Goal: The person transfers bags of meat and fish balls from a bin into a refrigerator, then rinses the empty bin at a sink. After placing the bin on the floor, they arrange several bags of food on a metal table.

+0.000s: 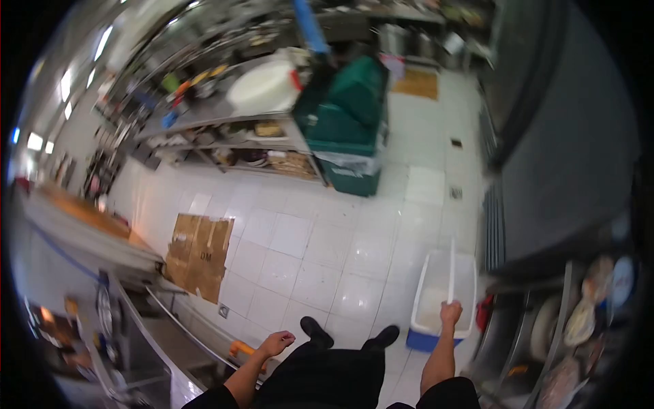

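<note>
My right hand (pixel 451 313) is closed around the lower end of a long white stick (pixel 452 273), which points up and away over a blue and white tub (pixel 421 339). The tub stands on the tiled floor, and its inside looks pale. On the other side, my left hand (pixel 277 343) hangs in front of my body, its fingers curled together; whether it holds something small is hidden. An orange object (pixel 241 348) is near my left wrist, by the metal counter.
A flattened cardboard sheet (pixel 199 255) lies on the floor at left. Ahead are a steel table (pixel 218 123) with a large white tub (pixel 262 88) and green bins (pixel 352 167). Shelves (pixel 545 334) stand at right. My shoes (pixel 317 332) are on the tiles.
</note>
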Available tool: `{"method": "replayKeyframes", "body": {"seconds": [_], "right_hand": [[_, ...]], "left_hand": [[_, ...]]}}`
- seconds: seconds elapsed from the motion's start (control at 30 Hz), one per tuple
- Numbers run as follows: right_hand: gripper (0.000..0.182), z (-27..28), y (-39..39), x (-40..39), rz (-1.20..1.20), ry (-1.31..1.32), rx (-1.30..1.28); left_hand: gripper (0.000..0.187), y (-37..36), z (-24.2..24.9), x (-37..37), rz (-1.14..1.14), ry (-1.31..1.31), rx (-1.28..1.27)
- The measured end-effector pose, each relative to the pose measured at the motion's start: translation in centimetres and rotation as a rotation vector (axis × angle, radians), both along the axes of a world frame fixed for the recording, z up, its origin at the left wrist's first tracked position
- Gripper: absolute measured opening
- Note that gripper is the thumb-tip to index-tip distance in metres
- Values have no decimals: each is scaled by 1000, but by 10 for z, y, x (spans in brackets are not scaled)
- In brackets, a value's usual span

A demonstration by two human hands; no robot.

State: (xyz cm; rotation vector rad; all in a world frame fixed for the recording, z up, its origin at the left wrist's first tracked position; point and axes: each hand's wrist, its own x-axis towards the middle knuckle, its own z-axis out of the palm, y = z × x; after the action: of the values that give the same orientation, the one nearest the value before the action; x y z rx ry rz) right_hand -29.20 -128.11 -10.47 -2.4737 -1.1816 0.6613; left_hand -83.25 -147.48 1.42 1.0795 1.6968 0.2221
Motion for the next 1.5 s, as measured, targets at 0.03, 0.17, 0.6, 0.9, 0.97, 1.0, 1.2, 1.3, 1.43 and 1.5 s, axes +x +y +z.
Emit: {"method": "replayKeyframes", "body": {"seconds": [0.03, 0.17, 0.6, 0.9, 0.97, 1.0, 1.2, 1.3, 1.43, 1.5], "right_hand": [[26, 15, 14, -26, 126, -114, -10], [34, 83, 15, -120, 381, -66, -115], [22, 326, 1, -533, 1548, 116, 229], [47, 562, 2, -765, 2150, 656, 573], [51, 612, -10, -826, 2194, 812, 784], [50, 630, -14, -855, 2177, 839, 825], [31, 663, -63, -1089, 2398, 1161, 551], [29, 631, -119, -1185, 2514, 1276, 204], [26, 583, -200, -1268, 2598, 1177, -249], [25, 569, -236, -1303, 2714, 1125, -294]], "left_hand": [[24, -11, 2, -10, 31, 19, 83], [25, -77, -24, -53, 285, -69, 94], [47, -67, 96, -190, 366, 237, 837], [42, -112, 243, -277, 370, 1197, 955], [39, -120, 282, -301, 476, 1324, 982], [37, -125, 297, -311, 545, 1444, 1032], [41, -154, 352, -370, 816, 1707, 852], [43, -173, 354, -403, 917, 1745, 705], [45, -197, 326, -421, 1134, 1701, 550], [45, -212, 326, -428, 1220, 1668, 452]]}}
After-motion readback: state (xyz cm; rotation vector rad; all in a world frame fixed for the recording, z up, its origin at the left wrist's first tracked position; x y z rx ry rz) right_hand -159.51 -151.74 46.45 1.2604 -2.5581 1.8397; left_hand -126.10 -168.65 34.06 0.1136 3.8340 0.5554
